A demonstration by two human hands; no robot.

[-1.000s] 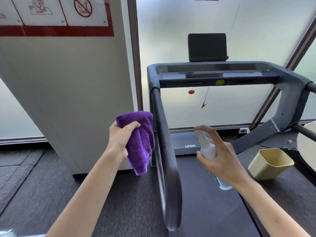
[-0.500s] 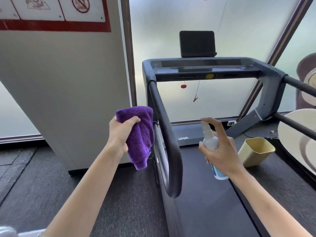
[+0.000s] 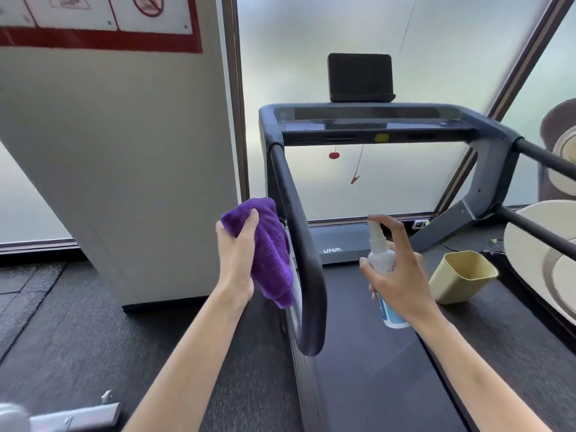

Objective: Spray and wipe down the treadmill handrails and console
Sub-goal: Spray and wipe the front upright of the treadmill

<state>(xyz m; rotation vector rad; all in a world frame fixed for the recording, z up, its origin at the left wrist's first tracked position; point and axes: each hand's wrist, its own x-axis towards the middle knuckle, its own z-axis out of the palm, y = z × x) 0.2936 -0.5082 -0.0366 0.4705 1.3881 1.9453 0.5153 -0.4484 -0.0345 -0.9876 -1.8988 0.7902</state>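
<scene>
While the right hand [image 3: 396, 275] holds the white spray bottle [image 3: 381, 260], the dark curved handrail [image 3: 299, 244] runs lengthwise between both grips — left hand [image 3: 237, 260], nearer, clutches the purple cloth [image 3: 271, 254].

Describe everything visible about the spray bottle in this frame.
The spray bottle is small, white and looks like plastic, with a narrow pump nozzle on top and a blue-printed label low on its body. The right hand grips it roughly upright, tilted slightly, index finger arched over the nozzle. It is held in the air over the treadmill belt, right of the left handrail, touching only the hand.
</scene>
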